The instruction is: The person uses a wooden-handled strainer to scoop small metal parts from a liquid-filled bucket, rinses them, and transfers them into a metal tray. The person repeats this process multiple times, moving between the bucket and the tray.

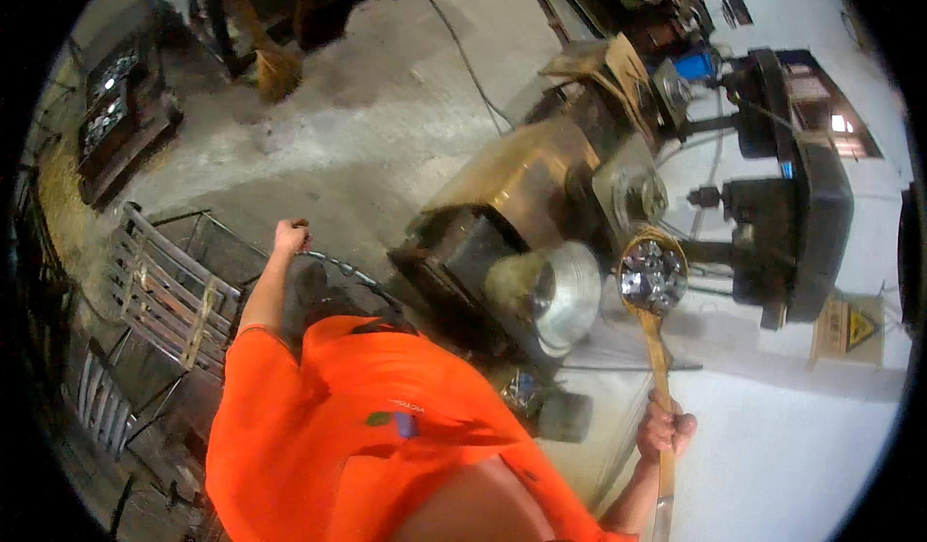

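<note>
My right hand [666, 429] is closed around the long wooden handle of a scoop [656, 349], off to the right. The scoop's round head is full of shiny metal pieces [653, 276] and stands out beyond the hand, near the drill presses. On the left my arm reaches out, and my left hand [292, 237] has its fingers curled closed by a thin metal bar [348, 270]. Whether it grips that bar or something else is too small to tell.
Drill presses [768, 238] stand along the right wall. A wide silvery metal bowl or shade [565, 296] and a brown box-like cover [526, 170] sit before them. Slatted chairs [169, 291] are at the left, a tray of metal parts [97, 160] beyond. A broom [277, 73] and a cable [463, 54] are farther off.
</note>
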{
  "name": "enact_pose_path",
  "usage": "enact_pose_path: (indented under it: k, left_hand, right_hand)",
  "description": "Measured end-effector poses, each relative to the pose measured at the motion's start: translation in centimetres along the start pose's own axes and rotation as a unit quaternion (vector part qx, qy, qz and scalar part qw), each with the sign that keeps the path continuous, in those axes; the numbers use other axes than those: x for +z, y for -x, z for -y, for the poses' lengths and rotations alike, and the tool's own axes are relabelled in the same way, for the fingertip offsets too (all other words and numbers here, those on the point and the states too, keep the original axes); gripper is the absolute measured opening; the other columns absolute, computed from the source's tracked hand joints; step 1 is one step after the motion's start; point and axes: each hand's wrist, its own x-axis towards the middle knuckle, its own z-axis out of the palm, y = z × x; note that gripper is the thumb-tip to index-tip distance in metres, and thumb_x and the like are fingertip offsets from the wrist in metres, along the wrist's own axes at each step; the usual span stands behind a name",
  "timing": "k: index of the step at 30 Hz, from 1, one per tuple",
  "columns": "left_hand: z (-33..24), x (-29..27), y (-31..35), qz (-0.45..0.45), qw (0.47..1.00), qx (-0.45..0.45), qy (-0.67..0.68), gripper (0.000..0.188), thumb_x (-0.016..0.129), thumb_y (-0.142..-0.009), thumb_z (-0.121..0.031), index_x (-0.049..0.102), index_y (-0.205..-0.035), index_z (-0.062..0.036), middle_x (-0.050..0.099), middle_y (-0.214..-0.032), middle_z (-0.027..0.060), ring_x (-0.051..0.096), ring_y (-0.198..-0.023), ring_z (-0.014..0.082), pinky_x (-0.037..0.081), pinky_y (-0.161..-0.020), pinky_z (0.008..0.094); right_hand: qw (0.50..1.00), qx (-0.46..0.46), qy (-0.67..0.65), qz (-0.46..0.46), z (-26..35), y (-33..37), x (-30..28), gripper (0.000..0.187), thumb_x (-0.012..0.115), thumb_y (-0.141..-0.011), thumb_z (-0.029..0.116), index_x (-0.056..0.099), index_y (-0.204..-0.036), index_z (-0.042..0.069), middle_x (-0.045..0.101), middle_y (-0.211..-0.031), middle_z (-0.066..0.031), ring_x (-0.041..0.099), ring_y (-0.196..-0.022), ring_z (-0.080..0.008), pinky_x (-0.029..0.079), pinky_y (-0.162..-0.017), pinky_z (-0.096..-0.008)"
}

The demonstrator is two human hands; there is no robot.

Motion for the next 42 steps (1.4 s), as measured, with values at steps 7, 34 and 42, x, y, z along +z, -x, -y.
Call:
enact_pose_path:
  k: [7, 34, 42]
  left_hand:
    - [-4.7, -9.1, -3.9, -0.020, 0.999, 0.016, 0.024, 0.034, 0.050, -0.069, 0.004, 0.056, -0.102, 0.0053, 0.059, -0.068, 0.0133, 0.056, -0.053, 0.0166, 0.044, -0.046, 0.0276]
    - [-6.9, -32.6, 9.6, -0.581, 0.662, -0.033, 0.472, 0.021, 0.052, -0.074, -0.001, 0.055, -0.094, 0.0037, 0.056, -0.064, 0.0096, 0.056, -0.050, 0.0151, 0.037, -0.038, 0.0208]
    - [-5.8, -39.1, 5.8, -0.615, 0.598, -0.045, 0.512, 0.027, 0.051, -0.076, -0.003, 0.053, -0.102, 0.0039, 0.060, -0.073, 0.0124, 0.059, -0.059, 0.0183, 0.047, -0.047, 0.0270]
  right_hand:
    - [0.997, 0.051, 0.047, -0.024, -5.1, -10.3, 1.5, 0.048, 0.053, -0.066, 0.010, 0.032, -0.107, -0.005, 0.039, -0.071, -0.0052, 0.040, -0.052, -0.0094, 0.039, -0.043, -0.0246]
    - [0.763, 0.587, 0.248, -0.108, -39.1, -76.3, 20.6, 0.032, 0.047, -0.065, 0.010, 0.041, -0.093, -0.006, 0.037, -0.068, -0.0037, 0.038, -0.051, -0.0108, 0.035, -0.043, -0.0237]
    - [0.698, 0.667, 0.218, -0.142, -52.4, -83.6, 25.6, 0.027, 0.048, -0.066, 0.009, 0.039, -0.089, 0.000, 0.036, -0.064, -0.0009, 0.040, -0.053, -0.0116, 0.036, -0.046, -0.0242]
